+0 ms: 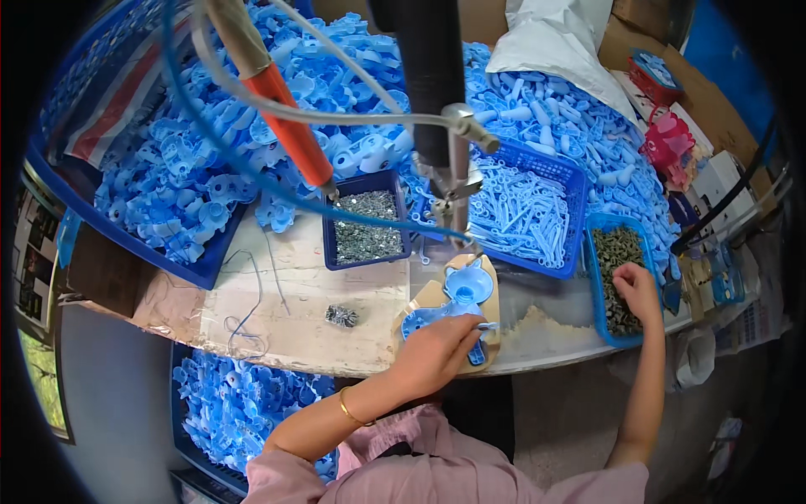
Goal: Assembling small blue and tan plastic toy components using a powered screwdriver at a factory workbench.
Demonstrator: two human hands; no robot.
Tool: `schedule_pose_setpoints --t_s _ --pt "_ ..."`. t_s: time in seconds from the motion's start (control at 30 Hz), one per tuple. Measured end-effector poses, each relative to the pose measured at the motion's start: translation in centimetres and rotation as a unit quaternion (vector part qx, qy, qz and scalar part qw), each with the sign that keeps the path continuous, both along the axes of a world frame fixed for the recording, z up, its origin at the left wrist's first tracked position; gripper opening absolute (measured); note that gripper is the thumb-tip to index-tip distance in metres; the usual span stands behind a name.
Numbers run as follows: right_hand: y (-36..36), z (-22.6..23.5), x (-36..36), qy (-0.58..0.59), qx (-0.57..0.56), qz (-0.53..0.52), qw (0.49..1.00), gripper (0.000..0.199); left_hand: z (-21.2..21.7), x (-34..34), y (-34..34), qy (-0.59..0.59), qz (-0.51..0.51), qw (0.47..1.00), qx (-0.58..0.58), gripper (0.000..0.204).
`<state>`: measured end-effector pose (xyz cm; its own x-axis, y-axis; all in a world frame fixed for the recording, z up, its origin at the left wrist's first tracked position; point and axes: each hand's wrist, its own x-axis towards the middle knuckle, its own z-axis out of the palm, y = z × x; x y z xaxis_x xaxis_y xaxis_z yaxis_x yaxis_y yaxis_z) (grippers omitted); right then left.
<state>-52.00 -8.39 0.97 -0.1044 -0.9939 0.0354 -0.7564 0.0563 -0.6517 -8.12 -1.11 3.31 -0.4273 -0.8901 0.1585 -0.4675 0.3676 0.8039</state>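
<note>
Left hand point(437, 353) closed on blue plastic part point(445, 317), centre; right hand point(636, 286) fingers curled into blue bin of dark pieces point(617, 277), grip unclear. White bag point(558, 42) cut off, top.

We cannot see the left hand's point(437, 353) fingertips: they curl over the blue plastic part point(437, 317) on the wooden jig point(491, 294), hiding much of it. The right hand's point(635, 286) fingers dip into the narrow blue tray point(598, 277); its dark contents are too small to identify. The hanging tool point(432, 76) is cut off by the top edge.
</note>
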Motion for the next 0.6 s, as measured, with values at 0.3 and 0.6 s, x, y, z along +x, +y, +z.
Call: schedule_pose_setpoints --t_s 0.3,0.6 --pt "0.2 3.4 2.7 -0.306 -0.009 -0.028 0.952 0.014 1.2 0.1 0.3 0.028 -0.013 0.998 0.048 0.022" --pt "2.0 6.2 11.9 -0.378 0.110 0.115 0.912 0.017 2.0 -1.5 -0.1 0.111 -0.036 0.984 0.136 0.020"
